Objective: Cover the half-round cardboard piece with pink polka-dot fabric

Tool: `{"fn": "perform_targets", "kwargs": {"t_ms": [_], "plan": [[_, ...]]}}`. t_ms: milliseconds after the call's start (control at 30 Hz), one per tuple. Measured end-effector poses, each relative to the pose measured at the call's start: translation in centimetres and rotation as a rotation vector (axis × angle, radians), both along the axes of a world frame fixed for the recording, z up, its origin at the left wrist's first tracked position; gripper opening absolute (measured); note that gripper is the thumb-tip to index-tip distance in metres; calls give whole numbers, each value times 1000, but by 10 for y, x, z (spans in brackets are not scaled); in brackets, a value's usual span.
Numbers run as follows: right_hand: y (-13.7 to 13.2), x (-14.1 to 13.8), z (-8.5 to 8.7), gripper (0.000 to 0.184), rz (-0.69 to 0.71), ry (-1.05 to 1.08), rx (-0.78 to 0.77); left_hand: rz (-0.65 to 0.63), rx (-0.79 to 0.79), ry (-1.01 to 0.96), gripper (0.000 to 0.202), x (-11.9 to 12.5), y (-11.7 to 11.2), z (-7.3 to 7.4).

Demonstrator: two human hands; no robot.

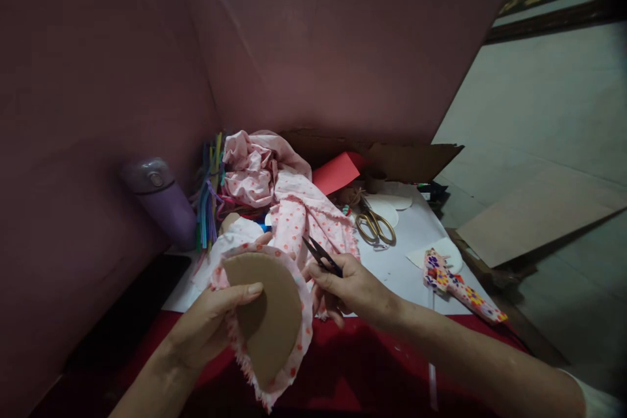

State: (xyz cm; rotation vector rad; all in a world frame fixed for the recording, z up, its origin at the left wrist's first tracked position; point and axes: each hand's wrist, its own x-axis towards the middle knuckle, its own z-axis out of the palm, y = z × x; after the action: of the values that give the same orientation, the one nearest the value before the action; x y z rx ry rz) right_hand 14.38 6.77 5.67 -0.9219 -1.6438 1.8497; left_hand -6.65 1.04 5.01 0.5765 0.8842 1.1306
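Observation:
My left hand [210, 323] grips a brown cardboard piece [267, 317] with a rounded edge, thumb pressed on its face. Pink dotted fabric [298, 339] is wrapped around the cardboard's rim, its frayed edge hanging below. My right hand [350, 287] is closed on small black thread snips [321, 255], whose blades point up and left toward the cardboard's upper right edge. Both hands hover above a red cloth [353, 366] at the near side of the table.
A heap of pink dotted fabric [274, 189] lies behind the hands. Gold scissors [375, 225] and white paper shapes [392, 209] rest on a white sheet. A patterned glue gun [460, 287] lies right, a purple bottle [161, 199] and coloured pipe cleaners [208, 202] stand left, red paper [337, 173] behind.

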Motion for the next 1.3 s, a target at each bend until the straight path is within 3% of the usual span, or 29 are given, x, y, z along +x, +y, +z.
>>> {"fn": "perform_targets", "kwargs": {"t_ms": [167, 300, 433, 567, 733, 900, 1067, 1200, 1300], "plan": [[3, 2, -4, 43, -87, -9, 101, 14, -65, -5, 13, 1, 0, 0], [2, 2, -4, 41, -82, -33, 96, 18, -46, -4, 14, 3, -1, 2], [-4, 2, -7, 26, -107, -12, 92, 46, -45, 10, 12, 4, -3, 1], [-11, -1, -9, 19, -151, 39, 188, 65, -79, 46, 10, 8, -4, 1], [-20, -4, -4, 6, -101, 18, 271, 57, -31, 49, 14, 13, -4, 2], [-20, -3, -4, 17, -68, 28, 303, 30, -30, 18, 14, 13, -5, 1], [-18, -5, -8, 13, -63, 22, 296, 28, -48, 12, 13, 12, -4, 1], [-10, -4, -11, 6, -160, -12, 375, 15, -73, 14, 12, 10, -5, -2], [-2, -1, -8, 7, -254, -101, 490, -32, -6, 16, 16, 11, -7, -5]]}}
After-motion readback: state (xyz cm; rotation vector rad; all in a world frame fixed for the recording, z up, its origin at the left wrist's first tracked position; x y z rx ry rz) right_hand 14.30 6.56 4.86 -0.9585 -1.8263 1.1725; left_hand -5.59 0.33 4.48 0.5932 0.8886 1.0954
